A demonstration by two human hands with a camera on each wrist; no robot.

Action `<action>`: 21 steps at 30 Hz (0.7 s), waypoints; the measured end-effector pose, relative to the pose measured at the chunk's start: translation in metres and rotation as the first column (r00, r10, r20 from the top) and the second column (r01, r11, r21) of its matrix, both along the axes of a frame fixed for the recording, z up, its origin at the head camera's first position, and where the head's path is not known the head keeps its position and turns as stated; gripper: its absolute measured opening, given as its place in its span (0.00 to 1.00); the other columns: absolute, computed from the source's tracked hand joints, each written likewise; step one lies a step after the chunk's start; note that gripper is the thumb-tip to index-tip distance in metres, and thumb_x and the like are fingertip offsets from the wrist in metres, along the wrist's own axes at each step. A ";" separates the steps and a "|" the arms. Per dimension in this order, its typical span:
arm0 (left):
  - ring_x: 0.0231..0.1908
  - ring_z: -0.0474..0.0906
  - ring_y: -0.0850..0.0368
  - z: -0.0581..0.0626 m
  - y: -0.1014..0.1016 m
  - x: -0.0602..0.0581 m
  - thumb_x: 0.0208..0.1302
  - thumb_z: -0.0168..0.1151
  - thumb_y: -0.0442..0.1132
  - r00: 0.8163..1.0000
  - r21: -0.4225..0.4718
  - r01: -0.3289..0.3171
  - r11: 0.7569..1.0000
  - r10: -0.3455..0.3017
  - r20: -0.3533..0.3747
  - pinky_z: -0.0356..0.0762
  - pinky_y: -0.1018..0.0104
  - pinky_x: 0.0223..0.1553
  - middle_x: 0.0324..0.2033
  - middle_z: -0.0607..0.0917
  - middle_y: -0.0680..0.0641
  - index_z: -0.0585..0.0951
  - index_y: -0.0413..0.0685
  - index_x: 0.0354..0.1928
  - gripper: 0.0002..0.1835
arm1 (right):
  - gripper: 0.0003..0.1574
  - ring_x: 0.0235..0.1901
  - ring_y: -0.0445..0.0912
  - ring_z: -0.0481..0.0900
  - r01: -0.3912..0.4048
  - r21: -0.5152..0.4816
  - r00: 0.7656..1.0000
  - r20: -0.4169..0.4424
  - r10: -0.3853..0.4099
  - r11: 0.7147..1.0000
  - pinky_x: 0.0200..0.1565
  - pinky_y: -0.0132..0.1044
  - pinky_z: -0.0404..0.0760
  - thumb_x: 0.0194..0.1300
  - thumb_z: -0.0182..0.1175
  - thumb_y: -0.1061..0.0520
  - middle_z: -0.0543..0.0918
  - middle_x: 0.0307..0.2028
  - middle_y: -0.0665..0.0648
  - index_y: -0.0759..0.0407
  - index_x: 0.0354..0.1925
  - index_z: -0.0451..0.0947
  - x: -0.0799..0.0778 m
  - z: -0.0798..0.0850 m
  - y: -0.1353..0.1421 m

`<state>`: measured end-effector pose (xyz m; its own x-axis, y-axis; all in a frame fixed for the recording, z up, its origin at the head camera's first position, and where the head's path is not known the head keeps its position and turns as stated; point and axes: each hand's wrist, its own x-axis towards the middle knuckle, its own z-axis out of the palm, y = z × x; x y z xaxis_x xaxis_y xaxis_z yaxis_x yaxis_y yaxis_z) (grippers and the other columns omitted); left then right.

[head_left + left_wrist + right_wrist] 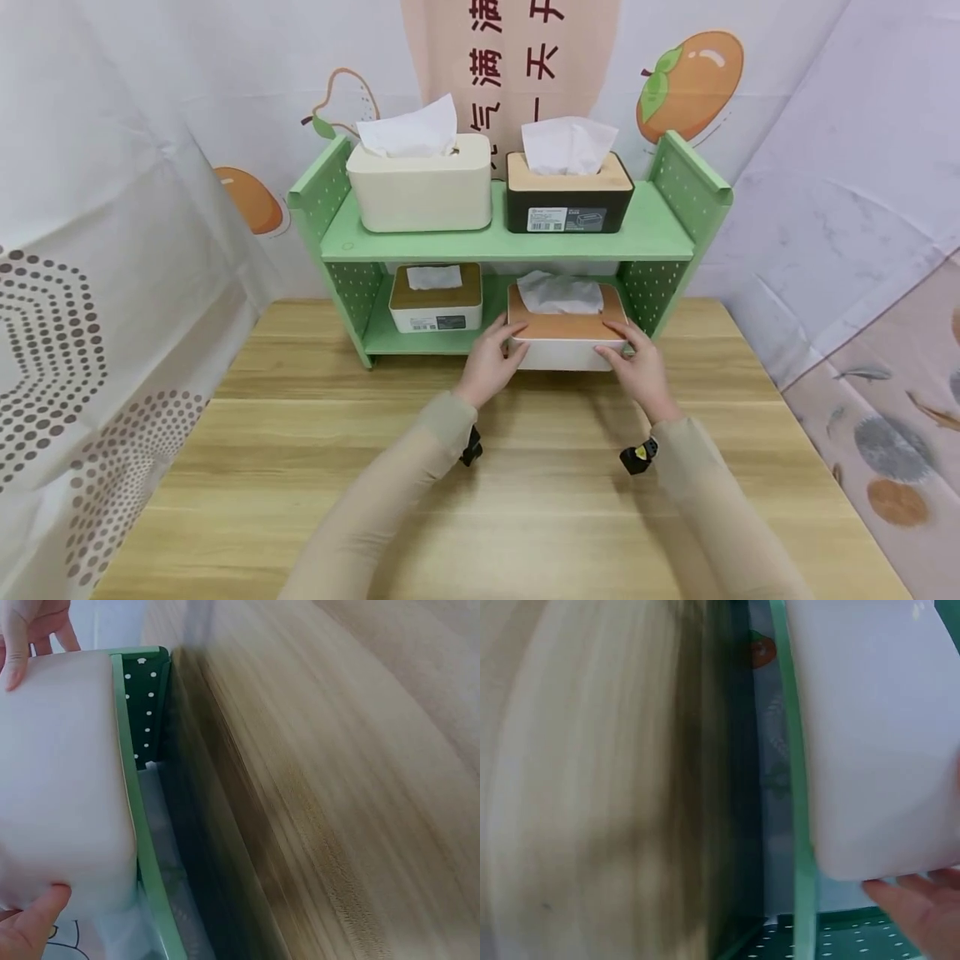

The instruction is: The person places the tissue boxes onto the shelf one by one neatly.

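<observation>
Both hands hold a white tissue box [561, 354] with an orange-brown lid and a white tissue poking out. It is at the right of the lower shelf, its front in line with or slightly past the green shelf edge. My left hand [491, 360] grips its left end, fingers at the side and thumb near the front corner. At the opposite end, my right hand [639, 367] grips it the same way. In the left wrist view the box's white front [64, 765] fills the left side. Right-hand fingertips [881, 891] touch the box's end in the right wrist view.
A green two-tier shelf [517, 245] stands at the back of the wooden table [555, 517]. On top are a cream tissue box [423, 196] and a black one with a wooden lid [570, 196]. A smaller white tissue box [437, 320] sits at lower left.
</observation>
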<state>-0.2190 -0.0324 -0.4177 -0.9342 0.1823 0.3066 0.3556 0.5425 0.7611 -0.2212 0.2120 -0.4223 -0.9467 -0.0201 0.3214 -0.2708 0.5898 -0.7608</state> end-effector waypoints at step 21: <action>0.70 0.40 0.34 0.019 0.008 0.006 0.64 0.56 0.45 0.998 -0.186 -0.049 0.981 0.043 -0.034 0.55 0.40 0.65 0.71 0.46 0.32 0.65 0.51 0.66 0.28 | 0.29 0.64 0.73 0.54 0.032 0.251 0.991 -0.131 0.001 0.968 0.60 0.67 0.58 0.62 0.60 0.54 0.48 0.68 0.76 0.63 0.59 0.66 0.003 0.005 -0.006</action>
<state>-0.2134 -0.0241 -0.3990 -0.9340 0.1957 0.2990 0.3478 0.6903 0.6345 -0.2182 0.2062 -0.4170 -0.8985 -0.1017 0.4270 -0.3460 0.7626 -0.5466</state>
